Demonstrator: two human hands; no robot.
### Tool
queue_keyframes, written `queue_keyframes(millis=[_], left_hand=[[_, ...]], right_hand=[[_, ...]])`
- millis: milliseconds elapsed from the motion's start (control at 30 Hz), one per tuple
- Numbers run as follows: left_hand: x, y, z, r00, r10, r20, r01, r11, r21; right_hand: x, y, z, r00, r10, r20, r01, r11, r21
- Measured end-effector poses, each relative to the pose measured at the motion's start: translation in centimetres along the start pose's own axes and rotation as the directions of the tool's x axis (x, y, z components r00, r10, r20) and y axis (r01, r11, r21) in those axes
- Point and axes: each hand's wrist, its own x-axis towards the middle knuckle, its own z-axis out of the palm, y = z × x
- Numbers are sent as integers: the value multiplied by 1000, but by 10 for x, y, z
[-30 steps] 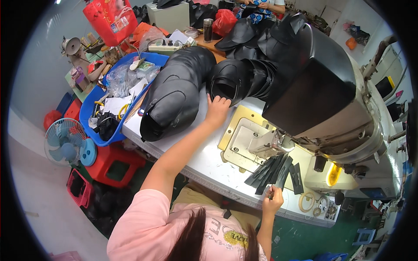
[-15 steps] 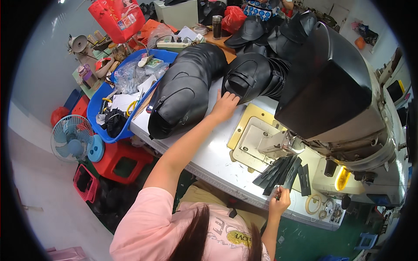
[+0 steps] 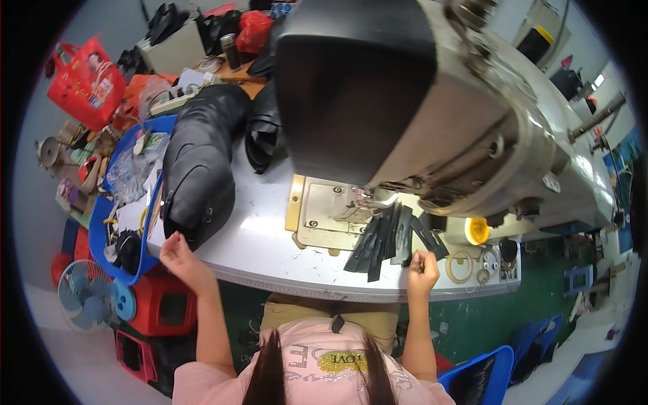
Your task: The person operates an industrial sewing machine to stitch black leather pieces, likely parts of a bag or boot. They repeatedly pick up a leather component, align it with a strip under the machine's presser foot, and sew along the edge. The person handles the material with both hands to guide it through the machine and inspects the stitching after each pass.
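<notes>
At the lower front edge of a long stack of curved black leather-like pieces (image 3: pixel 199 182), my left hand (image 3: pixel 181 260) has bent fingers pinching the rim of the nearest piece. My right hand (image 3: pixel 423 270) hovers over the table's front edge with its fingers curled. Something small and dark shows between them, too small to name. Beside that hand a fan of flat black strips (image 3: pixel 378 243) lies on the white table. Behind the strips stands the sewing machine's head (image 3: pixel 358 88), over a metal plate (image 3: pixel 327 212). It partly hides a second stack of black pieces (image 3: pixel 262 138).
A blue basket (image 3: pixel 101 229) with plastic bags and papers stands left of the long stack. Below it are a red stool (image 3: pixel 158 304) and a small fan (image 3: pixel 88 297). Tape rings (image 3: pixel 460 263) lie at the table's right end. A blue chair (image 3: pixel 496 371) stands at lower right.
My left hand has moved from the second stack to the near edge of the long stack. My right hand remains by the strips. The view has turned, bringing the machine head closer and shifting leftward.
</notes>
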Motion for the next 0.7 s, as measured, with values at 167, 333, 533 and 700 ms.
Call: queue_keyframes(millis=[167,333,533,700], left_hand=[[51,-4,-12,635,-619,463,772,485,-411],[83,-15,11,611,-641,464,785,567,-250],[54,39,-26,701,-417,578,709,490,-507],[10,88,-17,727,-505,466,686,569,-453]], right_hand=[[37,22,-11,999,32,36,-25,983,-182],[52,25,-23,990,126,59,-112,974,-199],[34,38,-44,980,183,73,-164,963,-213],[36,25,-19,986,83,145,-60,986,-154]])
